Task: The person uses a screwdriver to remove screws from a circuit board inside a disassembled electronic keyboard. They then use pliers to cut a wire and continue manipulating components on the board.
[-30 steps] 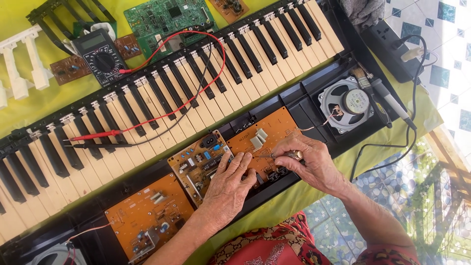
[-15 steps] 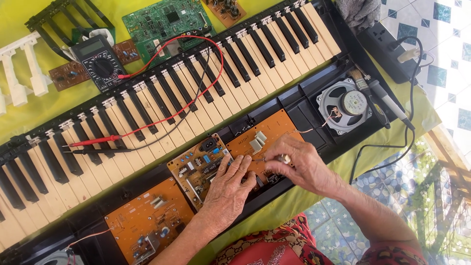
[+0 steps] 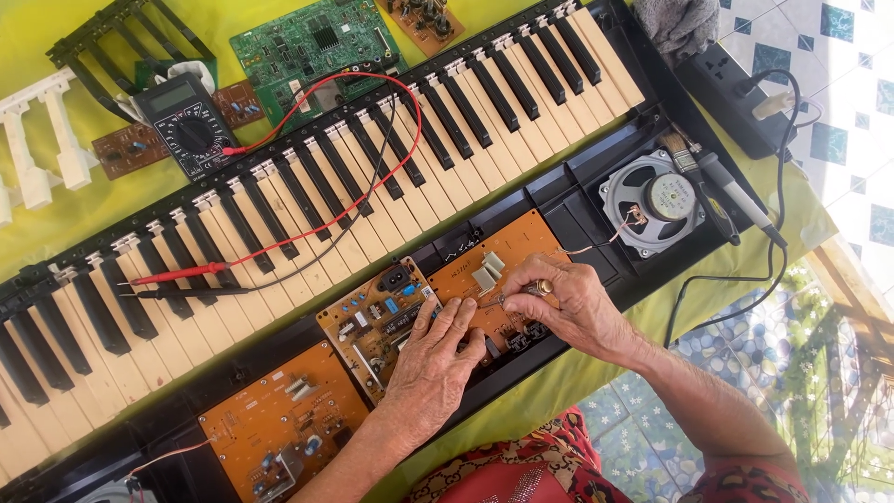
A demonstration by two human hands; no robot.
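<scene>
Home repair spot, opened keyboard (image 3: 307,196), loose circuit boards (image 3: 312,42), multimeter (image 3: 186,126), tiled floor (image 3: 838,65)

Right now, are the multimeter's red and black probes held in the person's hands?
No. Both probes lie on the keyboard keys, while the left hand and right hand rest on the orange circuit board.

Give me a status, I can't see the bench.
Left hand flat on orange circuit board. Right hand pinching small metal tool on it. Nothing blocking.

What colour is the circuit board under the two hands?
Orange-brown circuit board, seen in the head view, under the left hand and right hand.
</scene>
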